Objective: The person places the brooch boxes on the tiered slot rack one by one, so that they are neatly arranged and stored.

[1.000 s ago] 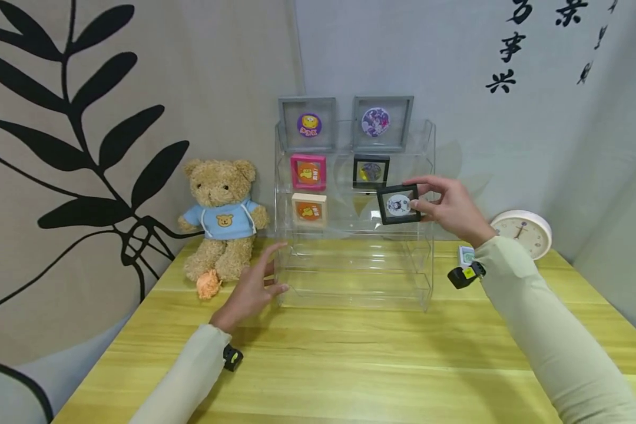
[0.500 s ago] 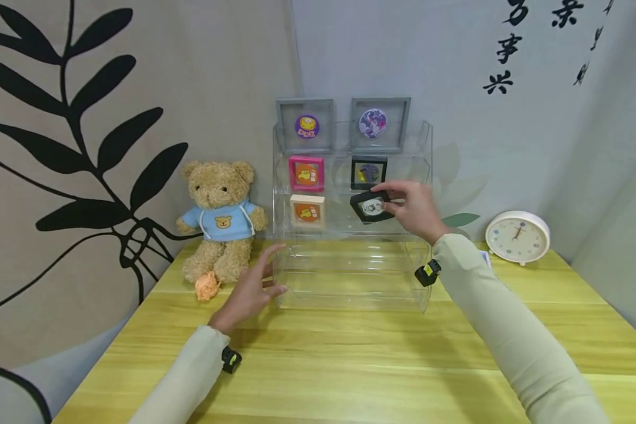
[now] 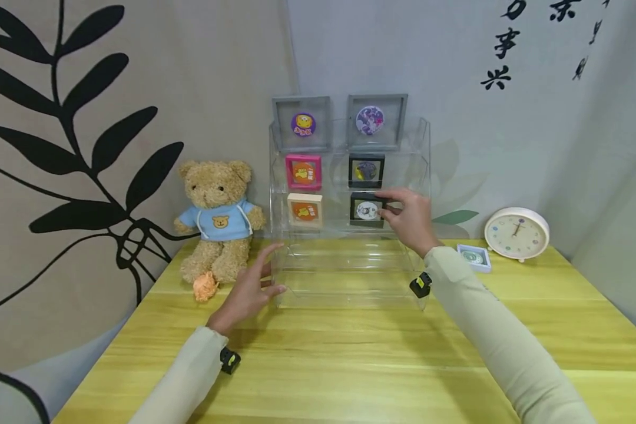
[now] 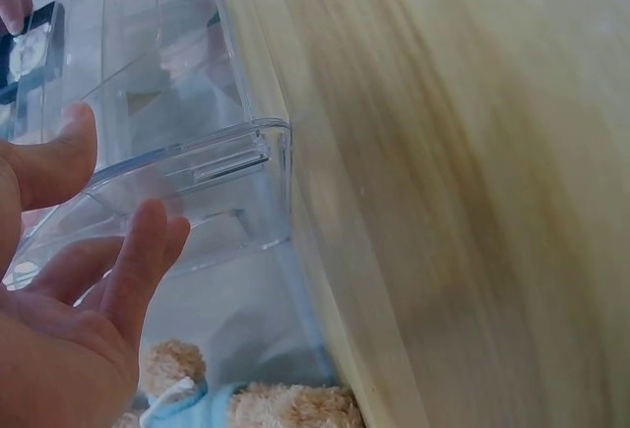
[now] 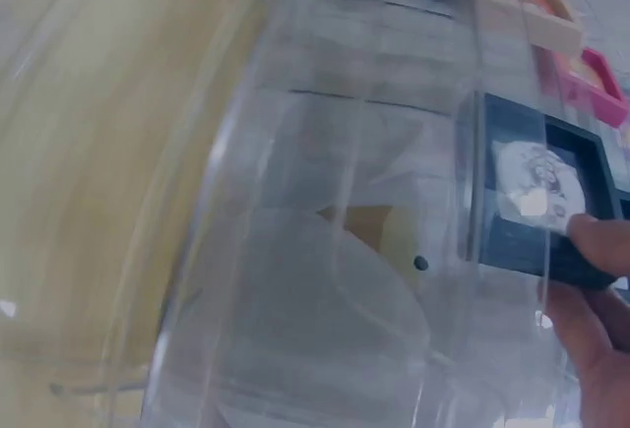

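My right hand (image 3: 412, 219) pinches a small black display frame (image 3: 364, 211) with a white round badge inside. This frame stands upright on the third level of a clear stepped acrylic rack (image 3: 350, 294). Thumb and fingers hold the frame's right side, as the right wrist view confirms. At the rack's lower left edge is my left hand (image 3: 249, 294), its fingers fairly straight and spread. In the left wrist view its thumb and fingers lie on either side of the clear panel (image 4: 226, 157); firm contact is hard to tell.
Two grey frames (image 3: 352, 100) top the rack. Below are a pink frame (image 3: 288, 172), another black frame (image 3: 351, 171) and a cream frame (image 3: 290, 211). A teddy bear (image 3: 221, 221) sits left with an orange fluffy ball (image 3: 205, 287); a clock (image 3: 517, 232) and white-framed piece (image 3: 474, 257) stand right.
My right hand has carried the black frame left, and its tilt has straightened to upright on the third level beneath the other black frame. The left hand has stayed at the rack's edge.
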`<action>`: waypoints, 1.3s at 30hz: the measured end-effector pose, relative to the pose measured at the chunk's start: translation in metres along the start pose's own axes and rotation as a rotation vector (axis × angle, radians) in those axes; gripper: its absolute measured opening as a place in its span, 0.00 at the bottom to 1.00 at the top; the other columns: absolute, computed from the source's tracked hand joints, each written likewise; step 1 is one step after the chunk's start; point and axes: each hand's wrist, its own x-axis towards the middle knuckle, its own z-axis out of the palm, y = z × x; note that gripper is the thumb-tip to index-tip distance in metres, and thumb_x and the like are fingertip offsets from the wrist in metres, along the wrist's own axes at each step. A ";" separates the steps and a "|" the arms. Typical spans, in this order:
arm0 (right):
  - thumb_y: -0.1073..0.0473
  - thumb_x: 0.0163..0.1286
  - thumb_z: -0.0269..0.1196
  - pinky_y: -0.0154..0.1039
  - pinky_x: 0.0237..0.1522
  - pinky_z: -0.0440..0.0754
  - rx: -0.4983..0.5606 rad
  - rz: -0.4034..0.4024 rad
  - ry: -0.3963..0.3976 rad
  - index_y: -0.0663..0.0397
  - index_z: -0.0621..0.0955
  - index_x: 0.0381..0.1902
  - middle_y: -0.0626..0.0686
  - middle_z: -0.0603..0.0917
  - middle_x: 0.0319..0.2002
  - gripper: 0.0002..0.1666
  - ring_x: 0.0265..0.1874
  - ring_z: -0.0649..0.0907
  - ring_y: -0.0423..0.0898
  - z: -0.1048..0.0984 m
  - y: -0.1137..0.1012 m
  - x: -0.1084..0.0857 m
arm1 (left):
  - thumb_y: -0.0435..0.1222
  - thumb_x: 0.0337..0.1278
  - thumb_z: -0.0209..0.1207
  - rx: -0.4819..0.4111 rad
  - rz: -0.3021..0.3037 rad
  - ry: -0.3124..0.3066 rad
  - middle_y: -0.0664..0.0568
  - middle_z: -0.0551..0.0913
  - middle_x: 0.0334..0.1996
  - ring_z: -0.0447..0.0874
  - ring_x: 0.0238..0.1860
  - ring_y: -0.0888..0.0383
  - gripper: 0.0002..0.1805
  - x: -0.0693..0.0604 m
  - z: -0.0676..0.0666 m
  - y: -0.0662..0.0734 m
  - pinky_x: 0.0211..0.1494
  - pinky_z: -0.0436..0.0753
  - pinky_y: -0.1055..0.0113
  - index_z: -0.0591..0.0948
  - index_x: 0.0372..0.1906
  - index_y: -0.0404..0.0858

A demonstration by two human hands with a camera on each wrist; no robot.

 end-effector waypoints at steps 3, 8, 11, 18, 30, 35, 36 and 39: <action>0.72 0.60 0.71 0.46 0.53 0.91 -0.073 -0.055 0.022 0.61 0.86 0.52 0.63 0.86 0.52 0.20 0.49 0.88 0.59 0.002 -0.001 -0.001 | 0.24 0.55 0.67 0.007 0.002 0.006 0.26 0.63 0.73 0.77 0.63 0.31 0.51 0.000 -0.002 0.000 0.55 0.90 0.50 0.56 0.78 0.58; 0.70 0.59 0.72 0.56 0.58 0.87 -0.176 -0.142 0.020 0.61 0.84 0.55 0.65 0.83 0.55 0.24 0.50 0.86 0.61 -0.001 -0.003 -0.006 | 0.24 0.55 0.67 0.008 -0.002 0.009 0.27 0.63 0.73 0.77 0.63 0.31 0.51 -0.001 -0.003 -0.001 0.54 0.90 0.50 0.56 0.78 0.58; 0.71 0.62 0.70 0.55 0.53 0.89 -0.126 -0.172 0.043 0.63 0.84 0.54 0.66 0.82 0.55 0.21 0.47 0.86 0.62 -0.010 -0.001 -0.011 | 0.24 0.55 0.67 0.005 -0.005 0.008 0.27 0.62 0.73 0.77 0.64 0.30 0.52 -0.001 -0.002 -0.001 0.55 0.90 0.49 0.55 0.78 0.58; 0.63 0.75 0.58 0.12 0.35 0.80 -0.048 -0.065 0.259 0.68 0.86 0.39 0.64 0.87 0.39 0.13 0.32 0.80 0.24 -0.045 0.024 -0.020 | 0.24 0.56 0.67 0.010 0.016 0.008 0.31 0.59 0.76 0.75 0.66 0.32 0.51 -0.001 -0.001 0.000 0.58 0.88 0.47 0.56 0.78 0.58; 0.49 0.80 0.50 0.18 0.25 0.80 -0.026 0.254 0.240 0.64 0.84 0.36 0.36 0.83 0.27 0.26 0.24 0.80 0.26 -0.081 0.075 -0.031 | 0.25 0.55 0.67 0.005 0.007 0.000 0.31 0.60 0.76 0.77 0.64 0.30 0.51 0.000 -0.002 -0.002 0.54 0.91 0.50 0.56 0.77 0.61; 0.50 0.81 0.45 0.43 0.42 0.86 -0.219 0.382 -0.168 0.65 0.80 0.54 0.67 0.84 0.49 0.26 0.43 0.84 0.52 -0.100 0.115 -0.040 | 0.26 0.55 0.67 0.018 0.022 0.001 0.30 0.60 0.76 0.76 0.64 0.30 0.50 0.002 -0.004 0.000 0.54 0.90 0.48 0.56 0.77 0.60; 0.54 0.80 0.46 0.50 0.46 0.85 -0.252 0.394 -0.285 0.68 0.77 0.60 0.72 0.80 0.56 0.24 0.49 0.81 0.61 -0.103 0.123 -0.042 | 0.26 0.55 0.67 0.019 0.029 0.003 0.30 0.61 0.75 0.76 0.64 0.30 0.50 0.003 -0.005 0.000 0.55 0.90 0.48 0.57 0.77 0.59; 0.67 0.72 0.52 0.63 0.52 0.80 -0.347 0.407 -0.596 0.73 0.65 0.70 0.79 0.69 0.64 0.30 0.58 0.73 0.73 -0.109 0.149 -0.052 | 0.25 0.54 0.68 0.025 0.056 0.014 0.28 0.61 0.74 0.77 0.64 0.30 0.50 0.003 -0.005 -0.001 0.55 0.90 0.49 0.58 0.77 0.57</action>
